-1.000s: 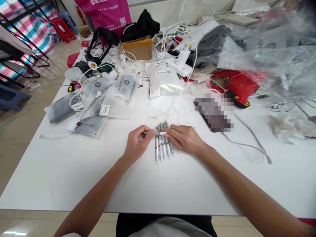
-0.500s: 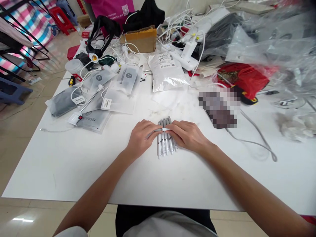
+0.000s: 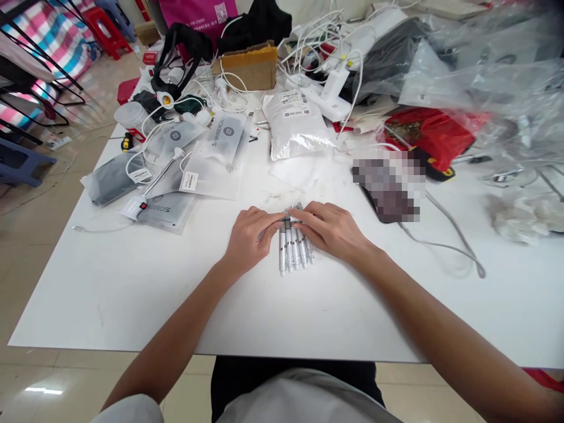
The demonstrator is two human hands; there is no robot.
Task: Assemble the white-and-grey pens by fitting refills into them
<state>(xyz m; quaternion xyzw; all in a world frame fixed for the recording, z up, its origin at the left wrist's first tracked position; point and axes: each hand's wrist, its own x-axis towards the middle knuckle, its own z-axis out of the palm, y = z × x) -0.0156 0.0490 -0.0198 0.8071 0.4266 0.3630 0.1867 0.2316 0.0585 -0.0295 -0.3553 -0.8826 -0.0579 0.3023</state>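
Note:
Several white pens lie side by side on the white table, pointing toward me. Across their far ends, one more pen is held level between both hands. My left hand pinches its left part between thumb and fingers. Closed on the right part is my right hand, its fingers resting just over the row. A short dark stretch of the held pen shows between the fingertips; the rest of it is hidden by the fingers.
Clear plastic pouches and a lamp-like stick lie to the left. A white plastic packet sits beyond my hands. On the right are a blurred-out dark object, a grey cable and heaped plastic bags.
Between the fingertips, the held pen shows a dark stretch where white and grey showed before. Both hands stay over the row, with the view shifted slightly.

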